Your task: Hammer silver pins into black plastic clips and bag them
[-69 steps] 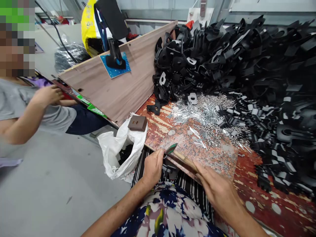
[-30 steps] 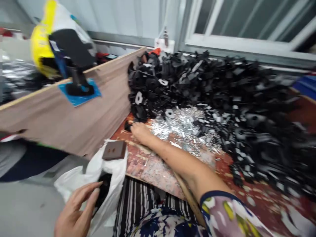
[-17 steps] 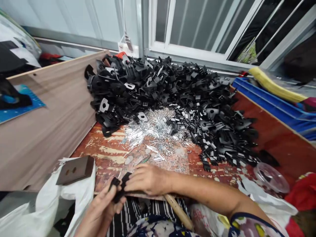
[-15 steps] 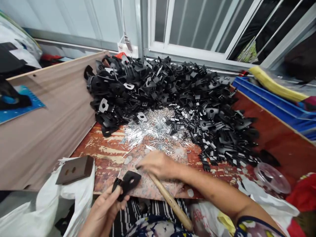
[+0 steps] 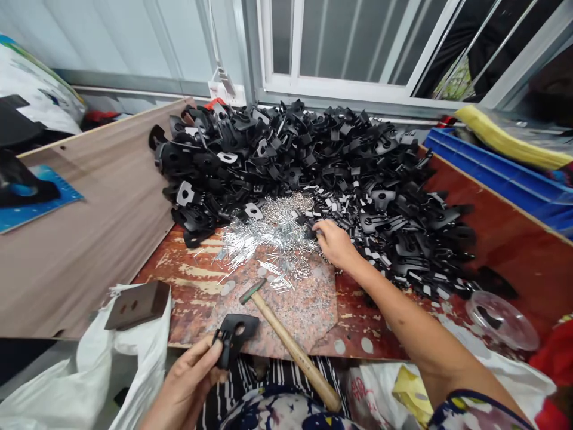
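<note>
My left hand (image 5: pixel 194 373) pinches a black plastic clip part (image 5: pixel 242 328) that has a round hole, held just off the near table edge. My right hand (image 5: pixel 335 243) is stretched out to the inner edge of the small black plastic pieces (image 5: pixel 340 206), its fingertips closed on one of them. A loose heap of silver pins (image 5: pixel 250 239) lies left of that hand, with tiny shiny metal bits (image 5: pixel 298 203) behind. The hammer (image 5: pixel 286 337), wooden-handled with a dark greenish head, lies untouched across the worn board, its handle reaching past the edge toward my lap.
A big pile of black plastic parts (image 5: pixel 286 140) fills the back and right of the table. A brown block (image 5: pixel 138 306) sits on white cloth at left. A clear plastic lid or bowl (image 5: pixel 501 319) is at right, and a blue crate (image 5: pixel 501 173) stands beyond the side board.
My right hand has left the hammer and moved forward and right to the small black pieces. The hammer now lies down. My left hand still holds the black clip part.
</note>
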Demonstrator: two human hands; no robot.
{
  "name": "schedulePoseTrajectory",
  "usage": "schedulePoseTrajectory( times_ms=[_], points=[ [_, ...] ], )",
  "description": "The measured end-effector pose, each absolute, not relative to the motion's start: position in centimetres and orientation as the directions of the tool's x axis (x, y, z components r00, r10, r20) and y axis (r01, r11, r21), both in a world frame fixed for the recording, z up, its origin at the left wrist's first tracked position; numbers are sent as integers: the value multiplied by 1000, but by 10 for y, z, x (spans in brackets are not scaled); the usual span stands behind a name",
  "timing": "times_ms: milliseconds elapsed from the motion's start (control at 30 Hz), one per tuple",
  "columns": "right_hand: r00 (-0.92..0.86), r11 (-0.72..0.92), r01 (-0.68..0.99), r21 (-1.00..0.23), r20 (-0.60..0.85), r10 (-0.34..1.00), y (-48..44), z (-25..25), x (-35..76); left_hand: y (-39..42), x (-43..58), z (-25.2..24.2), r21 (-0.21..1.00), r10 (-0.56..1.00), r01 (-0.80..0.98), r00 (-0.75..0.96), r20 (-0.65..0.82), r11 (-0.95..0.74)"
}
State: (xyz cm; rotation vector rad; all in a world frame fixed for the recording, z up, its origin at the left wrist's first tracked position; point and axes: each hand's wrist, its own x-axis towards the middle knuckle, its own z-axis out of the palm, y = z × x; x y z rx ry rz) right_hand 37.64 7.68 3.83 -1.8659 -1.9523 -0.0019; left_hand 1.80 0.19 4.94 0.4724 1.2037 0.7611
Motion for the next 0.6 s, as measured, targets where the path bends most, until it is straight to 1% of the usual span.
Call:
schedulePoseTrajectory(
  times_ms=[67,133,233,267,300,333,367,433,467,533,600],
  points=[
    [23,92,931,-352,308,951,45,35,366,5,18,49,717,759,-248,185,-625,651],
    [-25,142,913,-383,294,955,11,25,351,7,19,46,739,768,-215,236,-595,638],
    [-144,240,917,-319,298,944,-30,7,333,10,21,40,775,771,-153,334,-543,613],
    [-144,242,921,-307,310,940,-38,4,329,10,24,38,792,776,-135,355,-522,595],
    [-116,228,919,-322,332,936,-43,3,327,10,27,37,814,786,-118,368,-497,569],
    [-60,204,905,-374,364,930,-45,4,325,11,31,37,835,797,-100,378,-471,541],
    [11,189,871,-454,401,916,-44,7,322,10,36,37,854,804,-81,393,-447,514],
    [159,185,756,-628,451,878,-40,17,312,9,49,38,875,794,-55,450,-408,481],
    [204,203,697,-688,461,864,-36,22,305,8,56,40,877,777,-50,489,-396,479],
    [222,248,619,-745,470,854,-31,31,287,6,69,42,870,744,-66,552,-376,488],
    [188,296,592,-749,486,854,-29,34,269,5,80,44,863,741,-114,574,-348,493]
  ],
)
